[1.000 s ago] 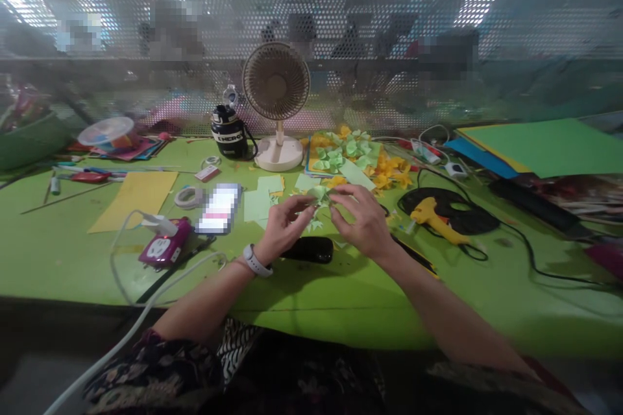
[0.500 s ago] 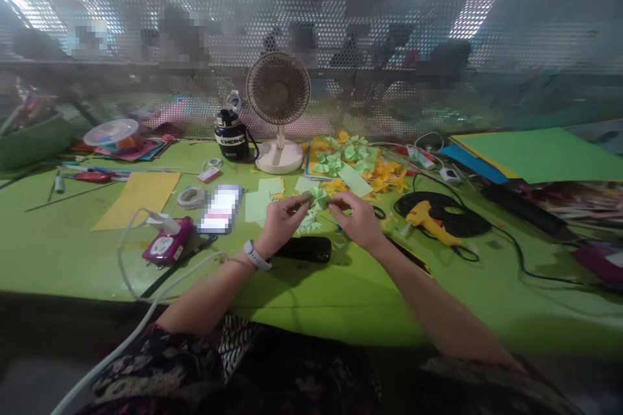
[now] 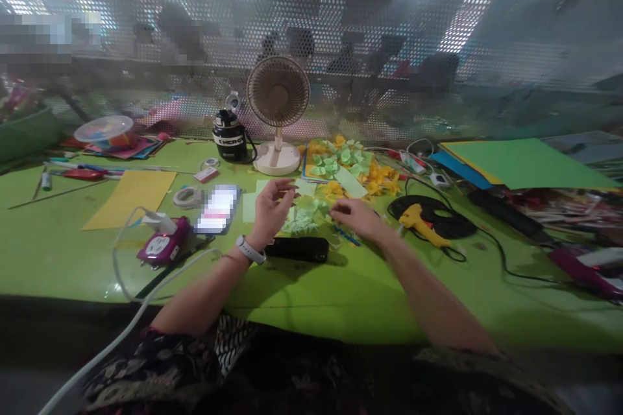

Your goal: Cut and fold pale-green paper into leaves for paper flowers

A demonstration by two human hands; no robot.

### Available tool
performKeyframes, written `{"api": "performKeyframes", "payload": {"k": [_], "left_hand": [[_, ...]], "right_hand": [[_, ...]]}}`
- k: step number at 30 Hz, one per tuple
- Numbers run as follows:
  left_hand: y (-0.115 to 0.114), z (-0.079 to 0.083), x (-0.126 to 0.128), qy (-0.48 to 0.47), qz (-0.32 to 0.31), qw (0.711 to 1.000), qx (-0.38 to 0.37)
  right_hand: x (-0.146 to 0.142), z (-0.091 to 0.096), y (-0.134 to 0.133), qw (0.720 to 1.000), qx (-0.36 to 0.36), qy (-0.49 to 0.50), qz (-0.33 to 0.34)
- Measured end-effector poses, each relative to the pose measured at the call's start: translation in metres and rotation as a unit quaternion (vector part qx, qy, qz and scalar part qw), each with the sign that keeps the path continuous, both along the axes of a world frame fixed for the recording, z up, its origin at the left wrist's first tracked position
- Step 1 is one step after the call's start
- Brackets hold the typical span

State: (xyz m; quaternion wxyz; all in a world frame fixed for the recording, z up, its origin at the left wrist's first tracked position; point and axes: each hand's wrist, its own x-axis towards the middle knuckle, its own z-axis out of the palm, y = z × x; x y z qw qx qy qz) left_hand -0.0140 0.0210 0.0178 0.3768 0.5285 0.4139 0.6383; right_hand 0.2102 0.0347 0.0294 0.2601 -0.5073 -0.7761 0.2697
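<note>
My left hand (image 3: pixel 270 211) is raised above the green table top (image 3: pixel 63 272), palm turned up and fingers apart, holding nothing. My right hand (image 3: pixel 355 219) lies low with its fingers pointing left, close to a heap of pale green cut paper (image 3: pixel 300 220). No paper shows in either hand. A black case (image 3: pixel 298 249) lies just below the heap. Small blue paper strips (image 3: pixel 346 235) sit under my right fingers. Pale green paper leaves (image 3: pixel 335 161) and yellow paper flowers (image 3: pixel 379 178) lie further ahead.
A yellow glue gun (image 3: pixel 417 220) rests on a black cable coil at right. A phone (image 3: pixel 218 209), tape roll (image 3: pixel 187 197), pink power socket (image 3: pixel 158 241), desk fan (image 3: pixel 277 110) and black flask (image 3: pixel 228 136) stand ahead. Green card sheets (image 3: pixel 525 162) lie far right.
My hands have parted and no longer pinch the pale green paper piece. My left hand has lifted and opened; my right has moved right. The paper now lies on the table.
</note>
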Motion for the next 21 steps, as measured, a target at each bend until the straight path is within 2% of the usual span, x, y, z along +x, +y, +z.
{"api": "performKeyframes", "payload": {"k": [2, 4, 7, 9, 10, 12, 14, 17, 21], "left_hand": [[0.002, 0.002, -0.002, -0.008, 0.003, 1.000, -0.002], [0.003, 0.004, -0.004, -0.016, 0.004, 1.000, -0.006], [0.003, 0.005, -0.005, -0.027, 0.006, 1.000, -0.008], [0.003, 0.005, -0.005, -0.033, 0.006, 0.999, -0.007], [0.003, 0.005, -0.005, -0.035, 0.006, 0.999, -0.006], [0.004, 0.007, -0.007, -0.043, 0.007, 0.999, 0.003], [0.005, 0.011, -0.010, -0.060, 0.014, 0.998, 0.024], [0.009, 0.019, -0.018, -0.097, 0.039, 0.992, 0.066], [0.018, 0.026, -0.032, -0.127, 0.076, 0.986, 0.081]], "right_hand": [[0.003, 0.000, 0.005, 0.996, -0.070, -0.025, 0.052], [0.006, 0.002, 0.013, 0.987, -0.141, -0.017, 0.071], [0.009, 0.017, 0.040, 0.975, -0.220, 0.014, 0.016], [0.011, 0.031, 0.064, 0.974, -0.185, 0.091, -0.098], [0.012, 0.037, 0.076, 0.971, -0.159, 0.117, -0.132], [0.012, 0.047, 0.097, 0.965, -0.118, 0.166, -0.164], [0.010, 0.048, 0.106, 0.947, -0.110, 0.220, -0.207], [0.003, 0.033, 0.102, 0.960, -0.103, 0.172, -0.197], [-0.005, 0.007, 0.079, 0.972, -0.122, 0.134, -0.151]]}}
